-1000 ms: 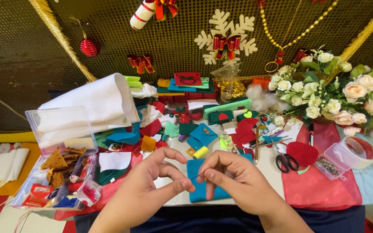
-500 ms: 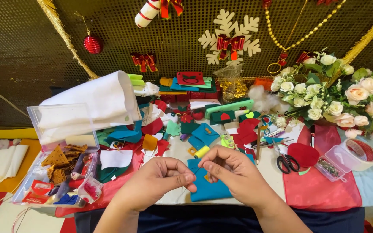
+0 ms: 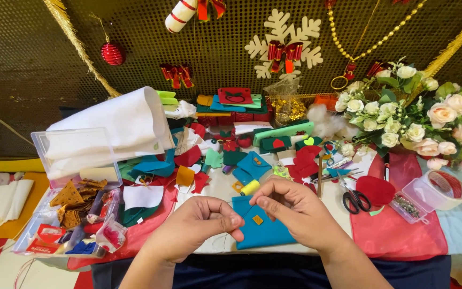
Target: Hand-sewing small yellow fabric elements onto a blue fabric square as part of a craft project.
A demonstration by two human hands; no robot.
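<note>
Cluttered craft table (image 3: 215, 184) is sitting under a gold mesh wall hung with ornaments, felt scraps piling everywhere. Teal felt piece (image 3: 260, 225) with a small yellow square is lying at the near edge, directly under both hands. Left hand (image 3: 191, 227) is curling closed, fingertips pinching something too small to tell, probably thread. Right hand (image 3: 295, 211) is pinching together over the felt's top edge, touching it. Risks, as a guess: the felt is overhanging the edge and could be slipping off; thread could be snagging on nearby scraps; the yellow spool (image 3: 250, 187) just behind could be rolling.
</note>
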